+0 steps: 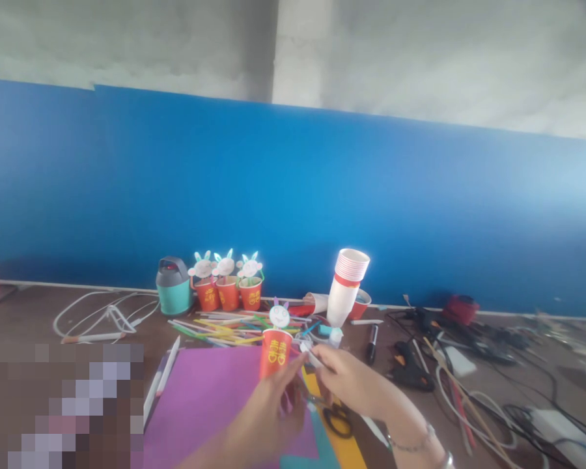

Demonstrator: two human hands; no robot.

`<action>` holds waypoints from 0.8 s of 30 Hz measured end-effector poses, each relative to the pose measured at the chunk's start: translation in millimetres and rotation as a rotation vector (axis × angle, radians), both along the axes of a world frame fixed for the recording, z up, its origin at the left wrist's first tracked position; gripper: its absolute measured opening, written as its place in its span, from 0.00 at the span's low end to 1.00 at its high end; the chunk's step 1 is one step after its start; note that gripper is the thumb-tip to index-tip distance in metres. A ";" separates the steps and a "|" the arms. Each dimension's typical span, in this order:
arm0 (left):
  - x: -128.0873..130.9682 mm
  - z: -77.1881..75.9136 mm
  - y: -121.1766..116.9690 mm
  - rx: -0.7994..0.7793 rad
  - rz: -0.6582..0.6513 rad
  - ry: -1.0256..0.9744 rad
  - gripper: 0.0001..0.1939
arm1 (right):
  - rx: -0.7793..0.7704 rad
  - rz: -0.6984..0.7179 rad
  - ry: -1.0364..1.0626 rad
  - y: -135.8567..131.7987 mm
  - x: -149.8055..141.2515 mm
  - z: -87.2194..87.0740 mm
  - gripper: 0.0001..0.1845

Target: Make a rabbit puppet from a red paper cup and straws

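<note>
A red paper cup (pixel 275 352) with gold characters stands on purple paper (pixel 209 384), and a white rabbit face with purple ears (pixel 280 316) rises from it. My left hand (pixel 276 407) is just in front of this cup, partly covering its base. Its fingers are closed and reach toward my right fingertips; what they hold is unclear. With bent fingers, my right hand (pixel 339 371) pinches a small white piece (pixel 313 357), too blurred to name. Beneath the hands, black-handled scissors (pixel 338 420) lie across a yellow sheet (pixel 344 449).
Several rabbit-topped cups (pixel 227 293) stand behind coloured sticks (pixel 224 329). A teal device (pixel 174 286) is to their left. Stacked white cups (pixel 346 286) stand at the back. Glue guns (pixel 410 365), a marker (pixel 372 344) and cables (pixel 488 410) occupy the right side.
</note>
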State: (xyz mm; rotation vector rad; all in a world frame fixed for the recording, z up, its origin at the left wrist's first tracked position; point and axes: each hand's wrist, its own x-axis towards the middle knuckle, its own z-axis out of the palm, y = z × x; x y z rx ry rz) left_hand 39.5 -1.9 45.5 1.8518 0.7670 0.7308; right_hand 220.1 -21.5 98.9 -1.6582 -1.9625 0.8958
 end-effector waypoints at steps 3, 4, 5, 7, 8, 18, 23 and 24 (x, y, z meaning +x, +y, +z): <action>1.0 -1.6 -0.1 -0.023 0.000 -0.015 0.32 | 0.028 -0.018 -0.029 -0.4 -2.3 -2.9 0.07; 1.2 -2.5 0.0 -0.036 0.001 -0.032 0.31 | 0.027 -0.023 -0.034 -0.9 -3.2 -3.4 0.07; 1.4 -3.4 0.2 -0.051 0.006 -0.050 0.31 | 0.022 -0.029 -0.038 -1.6 -4.1 -3.8 0.07; 1.8 -5.1 0.8 -0.081 0.014 -0.080 0.28 | 0.007 -0.044 -0.046 -2.7 -6.1 -3.9 0.07; 2.0 -5.8 1.5 -0.097 0.019 -0.096 0.26 | 0.004 -0.053 -0.052 -3.0 -7.0 -3.9 0.07; 0.0 -2.3 10.4 -0.504 -0.017 -0.476 0.13 | 0.082 -0.057 -0.085 -0.8 -16.3 -6.7 0.08; 0.7 1.6 11.4 -0.487 0.152 -0.479 0.09 | 0.108 -0.016 -0.044 -4.3 -27.2 -4.6 0.11; 1.8 0.9 12.2 -0.454 0.177 -0.463 0.10 | 0.102 -0.014 -0.045 -5.6 -29.8 -3.8 0.12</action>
